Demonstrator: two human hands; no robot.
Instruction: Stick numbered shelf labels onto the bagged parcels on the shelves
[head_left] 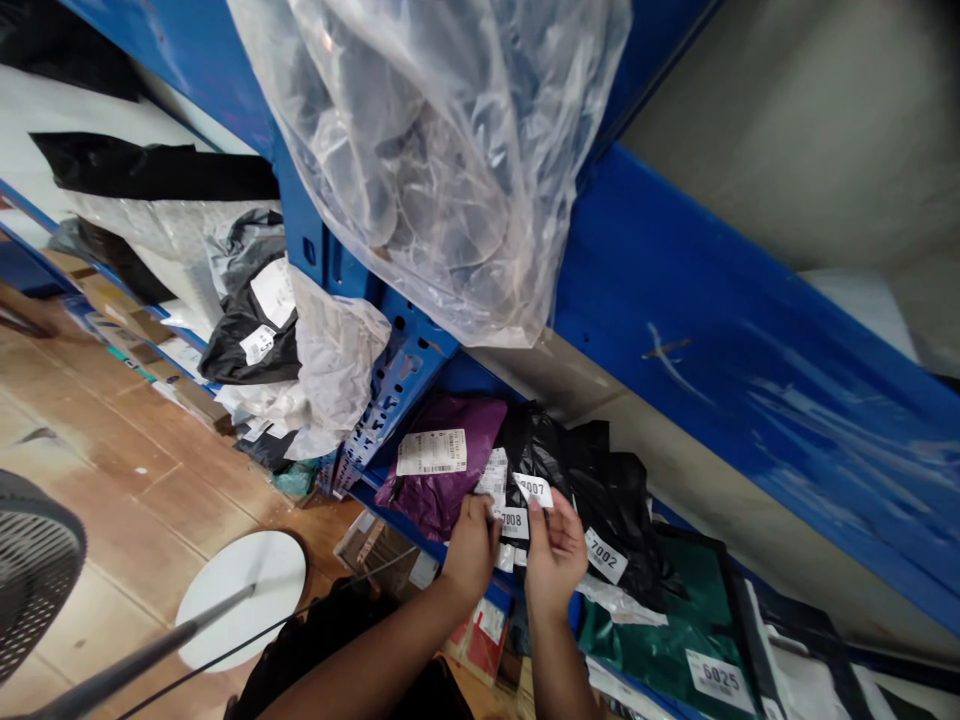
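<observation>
right hand [556, 548] pinches the 7007 label [534, 489], first digit half hidden — left hand [472, 548] curled, can't tell its grip.

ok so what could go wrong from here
The 7007 label and the 7008 label sit close together and differ by one digit, so they could be mixed up. The right hand has its thumb at the 7007 label, which might crease or tear if pulled. The purple packet lies beside the left hand and could get nudged out of place.
</observation>
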